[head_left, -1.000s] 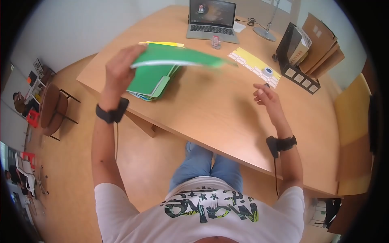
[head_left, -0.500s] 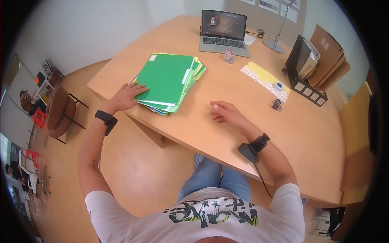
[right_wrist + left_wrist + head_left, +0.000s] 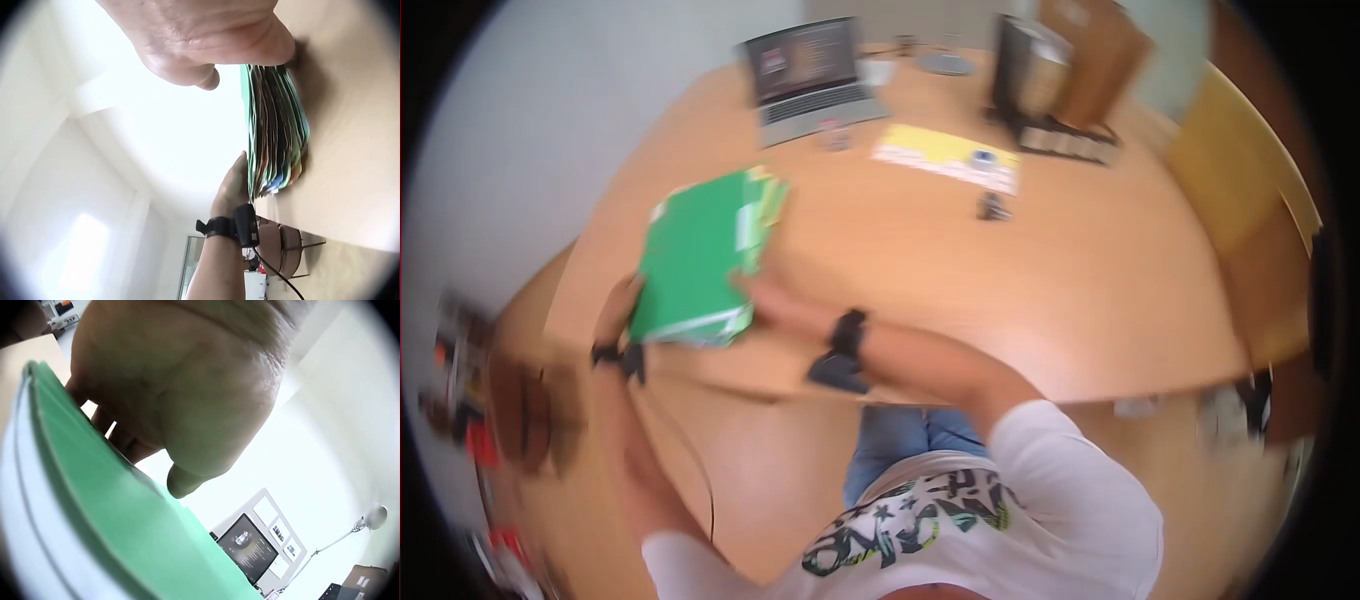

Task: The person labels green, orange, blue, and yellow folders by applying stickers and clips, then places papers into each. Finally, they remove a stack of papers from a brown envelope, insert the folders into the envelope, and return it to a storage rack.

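Observation:
A thick stack of green folders (image 3: 695, 250) lies on the desk at the left in the head view. Along its left edge is my left hand (image 3: 618, 302), fingers extended down the side and thumb by the top cover, as the left wrist view shows with the palm (image 3: 169, 387) above the green cover (image 3: 144, 519). My right hand (image 3: 768, 298) is against the stack's right side. In the right wrist view that hand (image 3: 215, 34) has its thumb raised, its other fingers are hidden, and the layered folder edges (image 3: 275, 131) show below it.
A laptop (image 3: 810, 85) stands at the desk's back left. Near the middle lie a yellow-and-white sheet (image 3: 945, 155) with a small round object (image 3: 984, 160) on it, and a small dark item (image 3: 993, 207). A black organizer (image 3: 1065, 140) with brown folders stands at back right.
My right hand has moved left across the desk to the stack's right side. The left hand has slid off the top cover to the left edge. The head view has shifted and blurred.

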{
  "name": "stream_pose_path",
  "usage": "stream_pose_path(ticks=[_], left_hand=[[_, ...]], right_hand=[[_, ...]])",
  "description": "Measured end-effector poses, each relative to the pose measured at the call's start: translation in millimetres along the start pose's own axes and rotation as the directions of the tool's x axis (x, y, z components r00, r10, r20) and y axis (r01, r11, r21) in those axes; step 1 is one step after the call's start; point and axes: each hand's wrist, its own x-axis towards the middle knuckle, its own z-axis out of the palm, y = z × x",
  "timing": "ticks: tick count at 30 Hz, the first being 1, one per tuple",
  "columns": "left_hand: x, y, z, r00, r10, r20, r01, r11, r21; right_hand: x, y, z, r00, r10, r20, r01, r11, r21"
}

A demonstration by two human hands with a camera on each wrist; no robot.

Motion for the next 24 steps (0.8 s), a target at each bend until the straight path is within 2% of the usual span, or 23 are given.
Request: stream_pose_path(ticks=[1,2,3,4,6,7,8,9,11,13,17,19,21,23,24], left_hand=[[-11,22,2,1.0,0.016,-0.01,-0.015,1.0,0.022],[14,-12,0,0.988,-0.15,0.019,0.15,0.988,0.025],[-8,14,12,1.0,0.01,-0.028,-0.008,0.999,0.051],[-8,17,11,1.0,-0.008,-0.009,0.008,1.0,0.023],[-11,24,9,0.999,-0.042,0.03,0.043,0.999,-0.031],[-12,18,8,0.996,-0.049,0.078,0.058,0.991,-0.117],[-2,-10,12,0.999,-0.011,0.044,0.016,0.993,-0.121],[-6,1,15,0.996,-0.075,0.054,0.082,0.986,-0.147],[-13,6,17,0.994,-0.063,0.085,0.071,0.994,-0.087],[-16,7,25,0.995,-0.083,0.059,0.089,0.991,-0.099],[-30,16,39,0.999,-0.038,-0.009,0.037,0.996,-0.087],[-33,23,37,0.998,-0.032,-0.045,0.034,0.999,0.032],[-24,35,30,0.988,-0.099,0.118,0.092,0.994,0.064],[-12,6,43,0.994,-0.044,-0.098,0.058,0.988,0.146],[-5,-3,49,0.995,-0.026,-0.092,0.041,0.985,0.168]], right_hand=[[3,7,9,0.996,-0.059,-0.072,0.057,0.998,-0.027],[8,13,13,0.984,-0.107,-0.145,0.101,0.994,-0.051],[12,23,13,0.964,-0.15,-0.219,0.135,0.987,-0.082],[-19,-27,5,0.954,-0.037,-0.299,0.036,0.999,-0.008],[29,43,26,0.889,-0.204,-0.409,0.131,0.971,-0.2],[25,36,15,0.912,-0.129,-0.39,0.071,0.985,-0.158],[21,20,10,0.933,-0.053,-0.357,0.013,0.994,-0.112],[10,2,2,0.93,-0.043,-0.364,0.014,0.996,-0.083],[-20,-32,-12,0.931,-0.029,-0.363,0.025,1.0,-0.015],[-32,-46,-15,0.903,0.001,-0.43,-0.029,0.998,-0.06],[-30,-41,-23,0.893,0.093,-0.441,-0.156,0.982,-0.109],[-19,-23,-25,0.897,0.094,-0.433,-0.126,0.991,-0.047],[-13,-28,-16,0.91,0.086,-0.405,-0.101,0.995,-0.016],[-27,-43,-24,0.913,0.072,-0.401,-0.084,0.996,-0.011],[-26,-37,-27,0.918,0.042,-0.395,-0.074,0.995,-0.065]])
